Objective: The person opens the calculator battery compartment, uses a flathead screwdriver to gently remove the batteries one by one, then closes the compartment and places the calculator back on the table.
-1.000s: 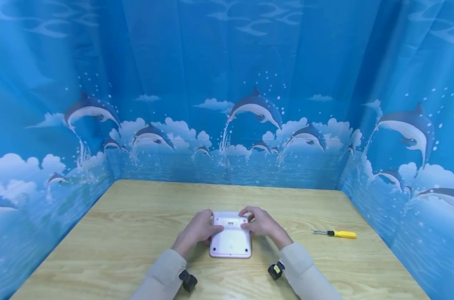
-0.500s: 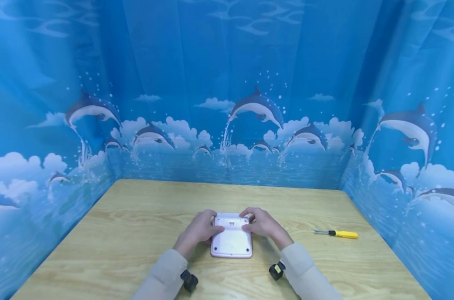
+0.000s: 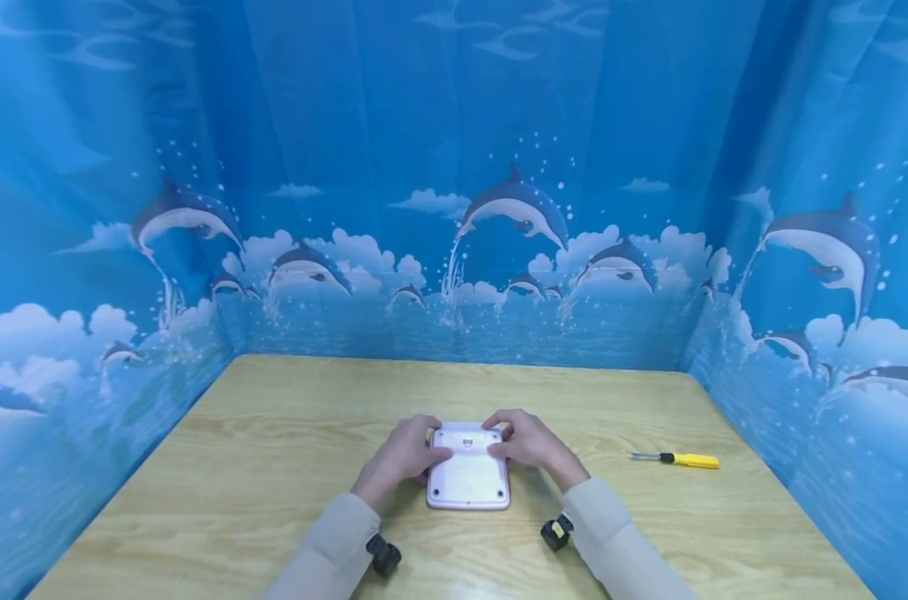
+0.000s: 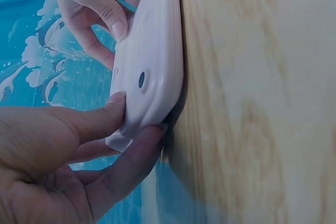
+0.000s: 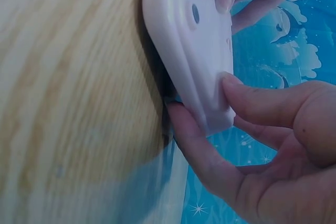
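Note:
A pale pink, rounded flat device [image 3: 469, 482] lies at the middle of the table, its side with dark round feet and a small slot facing up. My left hand [image 3: 403, 454] grips its left edge, thumb on top. On the opposite edge my right hand [image 3: 530, 443] has its thumb on top and its fingers around the far corner. In the left wrist view, the left hand [image 4: 79, 156] pinches the device [image 4: 157, 51] between thumb and fingers. The right wrist view has the right hand [image 5: 273, 140] pinching the device [image 5: 184, 40], with fingertips at its underside.
A screwdriver [image 3: 694, 460] with a yellow handle lies to the right on the wooden table [image 3: 273, 433], its shaft pointing left. Blue curtains [image 3: 454, 150] printed with dolphins stand behind the table and at both sides. A small black camera is on each wrist.
The head view has shifted slightly, so the device, hands and screwdriver appear a little higher and farther right. Both hands keep their hold on the device.

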Available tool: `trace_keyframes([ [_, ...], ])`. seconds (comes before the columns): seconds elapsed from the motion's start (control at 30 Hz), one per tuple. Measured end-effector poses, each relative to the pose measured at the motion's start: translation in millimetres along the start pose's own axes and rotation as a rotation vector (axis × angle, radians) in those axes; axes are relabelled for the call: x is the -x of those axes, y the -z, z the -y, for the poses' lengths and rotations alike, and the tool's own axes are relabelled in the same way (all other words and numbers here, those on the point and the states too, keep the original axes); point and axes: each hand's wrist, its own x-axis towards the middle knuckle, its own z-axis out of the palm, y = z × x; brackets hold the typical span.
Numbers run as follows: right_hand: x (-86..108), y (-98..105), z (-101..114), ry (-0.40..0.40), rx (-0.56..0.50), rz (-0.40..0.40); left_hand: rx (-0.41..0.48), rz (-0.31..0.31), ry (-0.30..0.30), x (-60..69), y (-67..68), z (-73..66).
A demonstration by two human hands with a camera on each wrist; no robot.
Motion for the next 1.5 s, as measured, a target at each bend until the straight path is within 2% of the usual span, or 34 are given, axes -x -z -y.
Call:
trace_keyframes([
  [0.17, 0.9, 3.1, 2.3, -0.018, -0.013, 0.005, -0.003, 0.002, -0.020, -1.0, 0.9, -1.3],
  [0.6, 3.7, 1.1, 7.0, -0.045, 0.011, 0.013, -0.016, 0.003, -0.006, 1.8, -1.3, -0.5],
  [1.1, 1.5, 2.1, 6.3, -0.041, 0.016, 0.031, -0.045, -0.007, 0.047, 2.8, -2.2, -6.0],
  [1.5, 2.3, 1.2, 3.9, -0.045, 0.000, 0.030, -0.046, 0.000, 0.018, 3.3, -3.4, -3.2],
])
